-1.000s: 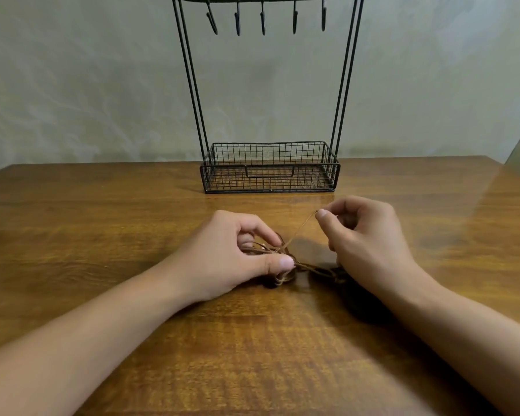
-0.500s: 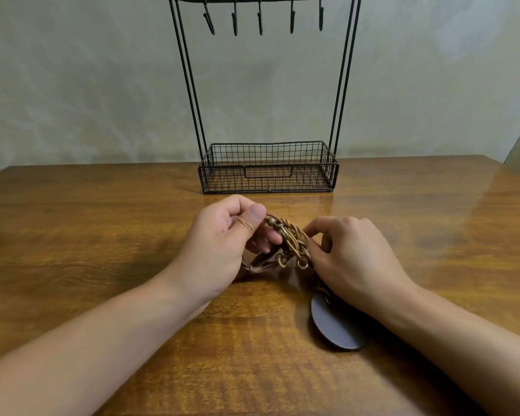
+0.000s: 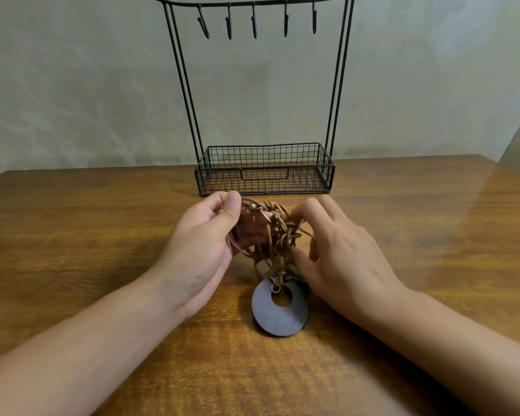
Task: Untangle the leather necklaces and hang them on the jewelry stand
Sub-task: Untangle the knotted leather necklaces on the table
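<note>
- Both hands have lifted the tangle of leather necklaces (image 3: 270,235) higher since half a second ago, so the round pendant (image 3: 278,309) now hangs in plain sight between the wrists.
- Left hand (image 3: 204,250) is closed on the cords, thumb pressed over a bunch of them at the top.
- Right hand (image 3: 339,259) has its fingers loosely curled into the tangle's far side; whether it pinches a strand cannot be told.
- Cords are thin, tan, round leather, looped and knotted, with small bronze-coloured beads and metal rings.
- Pendant is a flat, dark, matte disc with an off-centre round hole, hung by a ring just below the hands.
- Beyond the hands stands the black wire jewelry stand (image 3: 264,169), with a mesh basket base, slim uprights and five hooks (image 3: 254,25) on its top bar.
- Beneath lies a glossy, grained wooden surface (image 3: 87,235).
</note>
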